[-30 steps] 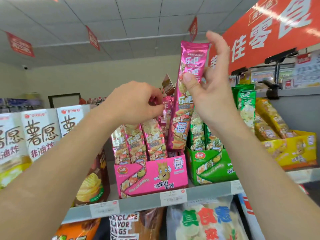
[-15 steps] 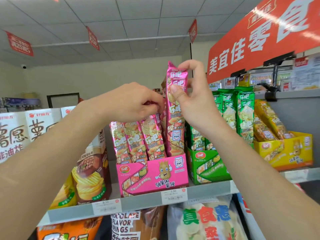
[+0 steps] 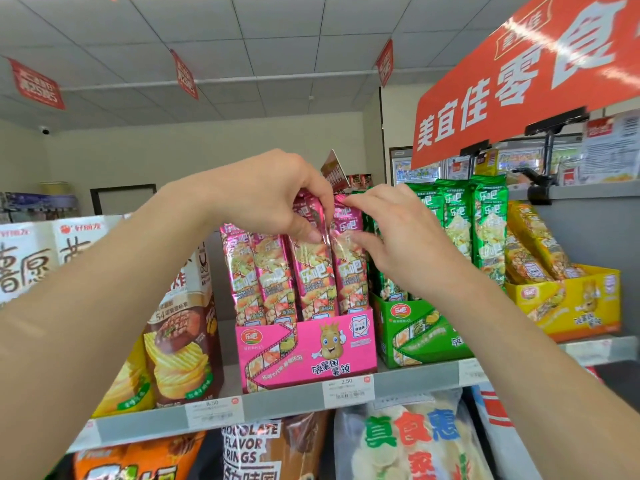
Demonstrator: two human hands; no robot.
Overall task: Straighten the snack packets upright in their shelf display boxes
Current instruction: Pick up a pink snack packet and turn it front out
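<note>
The left hand (image 3: 277,199), fingers curled, pinches the top of the third pink packet (image 3: 313,271), upright in the pink display box (image 3: 304,344). The right hand (image 3: 398,233) pinches the fourth pink packet (image 3: 349,275) beside it, forefinger on top, thumb in front.

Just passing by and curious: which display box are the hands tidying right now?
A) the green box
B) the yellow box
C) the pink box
C: the left hand and the right hand both pinch the tops of pink packets standing in the pink box.
</note>
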